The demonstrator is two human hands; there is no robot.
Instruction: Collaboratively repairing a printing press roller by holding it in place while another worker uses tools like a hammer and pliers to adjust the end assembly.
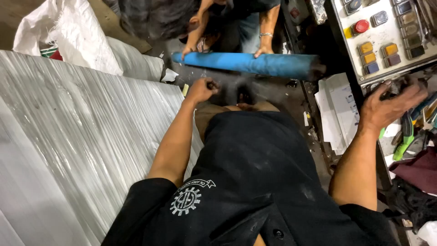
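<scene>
From the head camera, your left hand (200,90) was curled into a tight fist around a small dark thing, too little of which showed to tell what it was. It hung low in front of you, above the dark floor (273,93), at the edge of the wide sheet of clear, streaked plastic film (77,136) that filled the left side of the view.

Your right hand (390,105) reached out to the side with its fingers bent down over dark metal parts at the edge of a cluttered tool shelf (412,150); whether it actually clasped anything there could not be told. Just below it lay a green-handled tool (404,141), and just above it sat a pale control panel (387,36) with a red round knob and yellow, orange and blue square buttons.

Ahead of your left fist a blue roller (248,64) lay crosswise near the floor. A co-worker crouched behind it, with one hand (187,51) resting on its left end and the other hand (264,50), a bracelet on its wrist, pressed on its middle. White sacks (68,34) were piled beyond the film at the upper left.
</scene>
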